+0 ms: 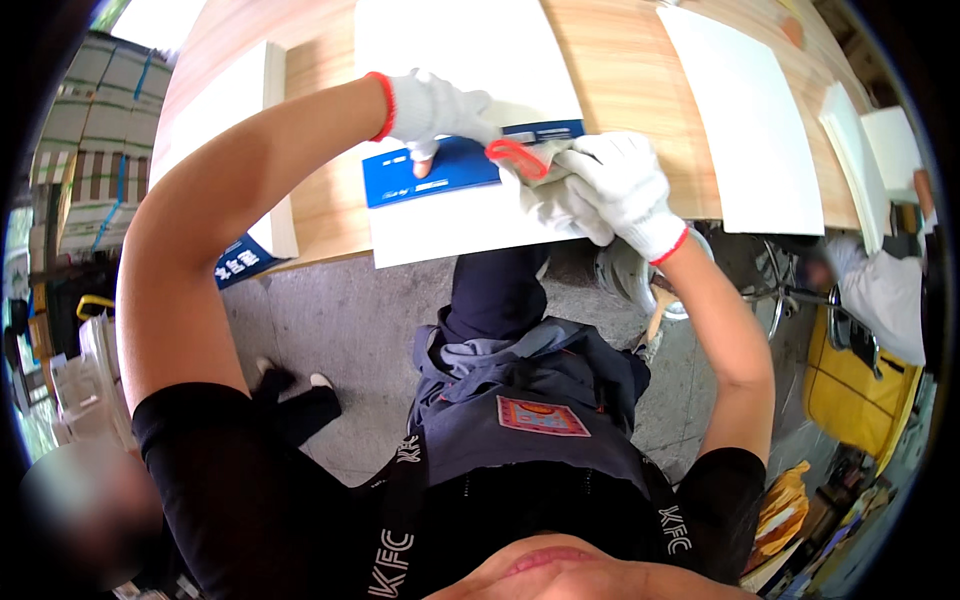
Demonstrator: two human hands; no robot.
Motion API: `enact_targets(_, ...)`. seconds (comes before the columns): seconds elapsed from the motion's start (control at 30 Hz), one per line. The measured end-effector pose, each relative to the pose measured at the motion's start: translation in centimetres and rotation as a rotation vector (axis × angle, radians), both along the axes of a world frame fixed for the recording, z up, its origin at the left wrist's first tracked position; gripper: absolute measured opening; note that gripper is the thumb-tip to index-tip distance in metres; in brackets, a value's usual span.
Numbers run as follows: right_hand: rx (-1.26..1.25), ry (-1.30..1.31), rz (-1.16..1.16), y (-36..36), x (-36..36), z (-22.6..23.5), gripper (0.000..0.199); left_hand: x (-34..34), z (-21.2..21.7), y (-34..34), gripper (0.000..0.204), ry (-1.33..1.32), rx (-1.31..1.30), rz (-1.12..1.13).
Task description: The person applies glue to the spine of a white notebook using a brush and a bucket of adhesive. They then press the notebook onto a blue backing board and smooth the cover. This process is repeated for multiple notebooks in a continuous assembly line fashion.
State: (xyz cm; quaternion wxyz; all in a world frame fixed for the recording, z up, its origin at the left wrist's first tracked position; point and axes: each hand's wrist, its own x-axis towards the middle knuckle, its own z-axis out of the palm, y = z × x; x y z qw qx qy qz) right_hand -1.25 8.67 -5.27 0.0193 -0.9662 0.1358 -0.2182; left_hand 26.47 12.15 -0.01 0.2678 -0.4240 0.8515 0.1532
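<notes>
Wood table (640,80): L hand (432,110) presses blue cover (440,168); R hand (620,185) grips cloth (545,190).

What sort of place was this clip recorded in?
Probably a print-finishing or packing workshop: sheets of white board lie along a wooden worktable, bundled stacks of printed paper stand at the left, and the gloved left hand presses a blue cover.
</notes>
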Motion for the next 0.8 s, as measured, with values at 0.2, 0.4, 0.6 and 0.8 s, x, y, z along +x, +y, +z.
enact_targets(0.2, 0.102, -0.071, 0.275, 2.8, 9.0, -1.8, 0.018, -0.4, -1.0, -0.3, 0.082, 0.023, -0.061, 0.020)
enact_targets(0.4, 0.200, -0.216, 0.337, 9.2, 17.9, -3.1, 0.034, -0.8, -0.5, -0.8, 0.101, -0.074, -0.004, 0.026)
enact_targets(0.6, 0.316, 0.416, 0.315, 5.6, 14.4, 0.1, 0.027, -0.8, -0.7, -0.3, 0.093, -0.106, -0.011, 0.029)
enact_targets(0.8, 0.206, 0.276, 0.277, 5.4, 13.8, 0.0, 0.015, -1.2, 0.1, -1.3, 0.094, -0.062, -0.030, -0.107)
